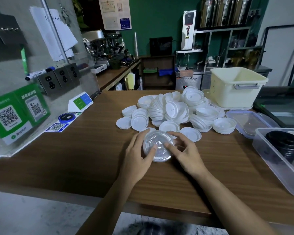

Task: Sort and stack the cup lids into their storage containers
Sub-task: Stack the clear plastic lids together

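Observation:
A stack of clear plastic lids [158, 146] is held just above the wooden counter between both hands. My left hand [137, 156] curls round its left side with the thumb on top. My right hand [183, 153] grips the right side, thumb pressing the top lid near its middle. Behind them a big heap of white lids [175, 112] spreads over the counter. A clear container [268, 160] at the right edge holds a stack of black lids [285, 146]. A cream tub [236, 87] stands behind the heap.
A shallow clear box with a blue rim [249, 122] lies between the tub and the clear container. QR code signs [15, 114] and a small stand [81, 102] line the left side of the counter [85, 155]. A glass display case sits at far right.

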